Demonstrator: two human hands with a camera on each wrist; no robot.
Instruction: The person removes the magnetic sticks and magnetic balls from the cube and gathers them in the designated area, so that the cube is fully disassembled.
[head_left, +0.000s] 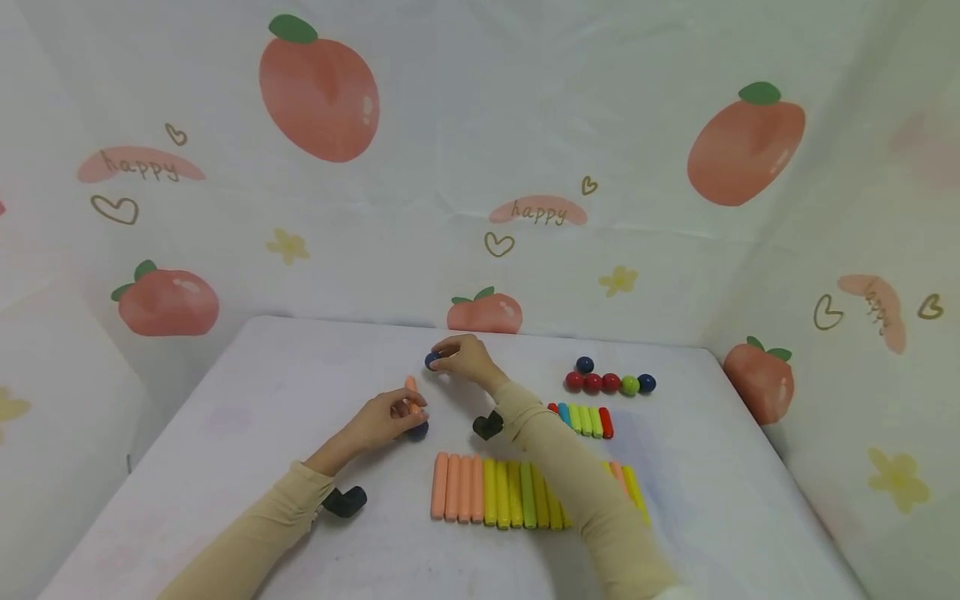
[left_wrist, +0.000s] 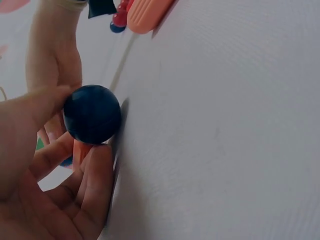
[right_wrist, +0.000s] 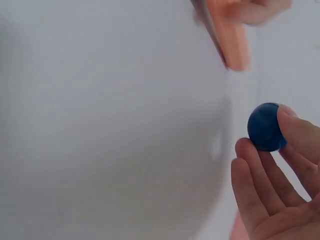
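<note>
My left hand [head_left: 382,418] grips a peach-coloured stick [head_left: 410,384] low over the white table, left of centre. A dark blue ball [left_wrist: 92,114] sits at the stick's near end, between thumb and fingers in the left wrist view. Most of that stick is hidden there behind ball and fingers. Farther back, my right hand [head_left: 468,360] pinches a second dark blue ball [right_wrist: 267,127] between thumb and fingertips. This ball is beyond the stick's far end and a little to its right, with a gap between them in the right wrist view.
A row of long peach, yellow and green sticks [head_left: 457,488] lies in front, partly covered by the right sleeve. Short coloured sticks [head_left: 585,420] lie behind it. Red, green and blue balls [head_left: 611,383] stand at the back right. A printed cloth [head_left: 420,167] hangs behind the table.
</note>
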